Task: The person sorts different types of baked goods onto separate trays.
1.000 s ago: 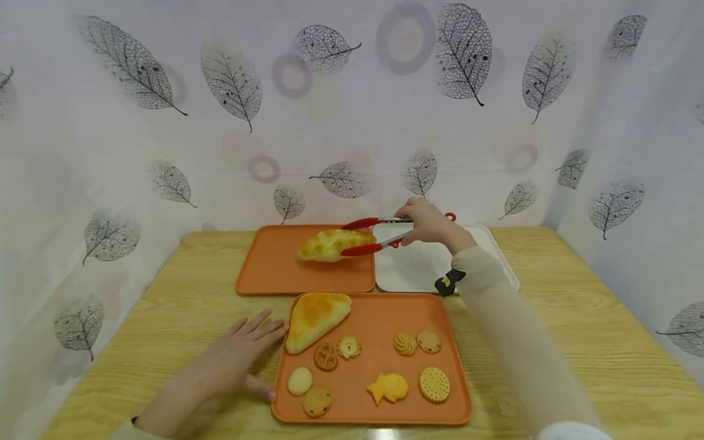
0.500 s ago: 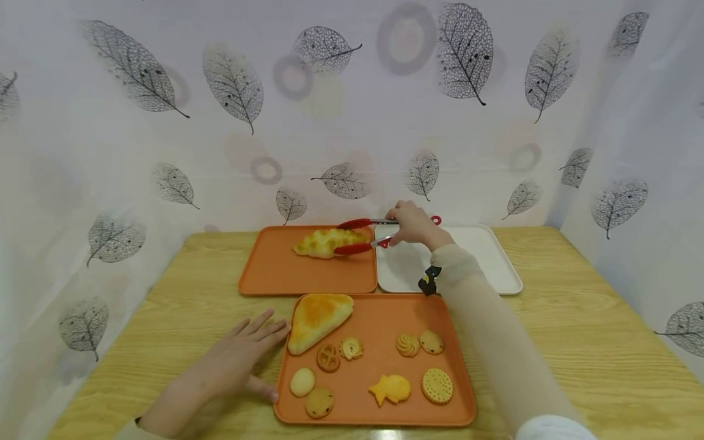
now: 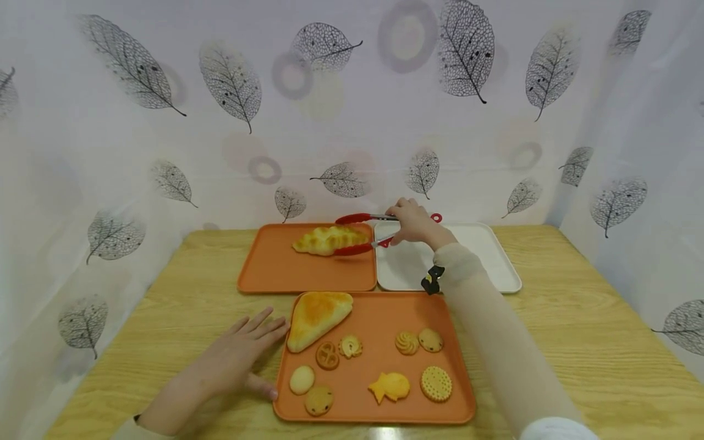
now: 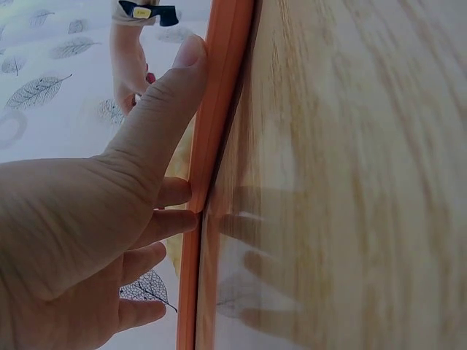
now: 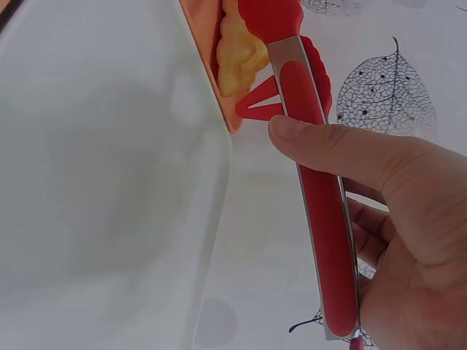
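My right hand (image 3: pixel 415 223) grips red-and-metal tongs (image 3: pixel 356 249) over the back trays. A long, ridged golden bread (image 3: pixel 318 241) lies on the far orange tray (image 3: pixel 297 275), between the tongs' spread tips; the upper tip stands apart from it. In the right wrist view the thumb presses along the red grip of the tongs (image 5: pixel 325 219), fingers behind. My left hand (image 3: pixel 233 357) is spread at the left edge of the near orange tray (image 3: pixel 374 415), thumb and fingertips right at its rim. A triangular bread (image 3: pixel 319 318) sits in that tray's upper left corner.
Several small biscuits lie on the near tray, among them a fish-shaped one (image 3: pixel 390 386), a pretzel-shaped one (image 3: pixel 327 355) and a round dotted one (image 3: pixel 436 384). A white tray (image 3: pixel 495 269) adjoins the far orange tray, under my right forearm. A leaf-patterned cloth (image 3: pixel 352 122) hangs behind the table.
The tongs carried the bread slightly left and down onto the far orange tray, and their tips have since parted around it. My left hand has stayed at the near tray's edge.
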`<action>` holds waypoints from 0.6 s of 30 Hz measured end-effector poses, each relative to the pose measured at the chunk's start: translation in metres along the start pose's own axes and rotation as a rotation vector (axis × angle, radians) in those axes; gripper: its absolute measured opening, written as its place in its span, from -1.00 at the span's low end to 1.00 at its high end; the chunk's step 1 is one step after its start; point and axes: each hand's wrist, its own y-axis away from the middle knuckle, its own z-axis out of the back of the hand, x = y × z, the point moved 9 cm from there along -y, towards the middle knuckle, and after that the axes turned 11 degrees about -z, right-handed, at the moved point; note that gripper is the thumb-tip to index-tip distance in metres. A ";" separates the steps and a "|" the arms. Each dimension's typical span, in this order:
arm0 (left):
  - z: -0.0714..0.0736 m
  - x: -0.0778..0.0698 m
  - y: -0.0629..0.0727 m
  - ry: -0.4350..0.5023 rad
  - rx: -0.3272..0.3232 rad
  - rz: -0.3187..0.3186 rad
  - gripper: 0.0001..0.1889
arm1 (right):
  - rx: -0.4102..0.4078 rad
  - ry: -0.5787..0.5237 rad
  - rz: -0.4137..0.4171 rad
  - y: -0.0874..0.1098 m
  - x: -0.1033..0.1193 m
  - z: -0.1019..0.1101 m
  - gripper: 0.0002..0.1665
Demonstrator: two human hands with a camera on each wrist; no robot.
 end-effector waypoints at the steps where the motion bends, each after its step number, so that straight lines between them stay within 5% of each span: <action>1: 0.000 0.000 0.000 0.003 0.000 0.003 0.19 | -0.006 0.001 0.009 0.002 0.001 0.002 -0.14; 18: -0.002 -0.003 0.003 0.018 0.000 0.023 0.21 | -0.115 -0.129 0.203 0.073 0.013 0.037 -0.15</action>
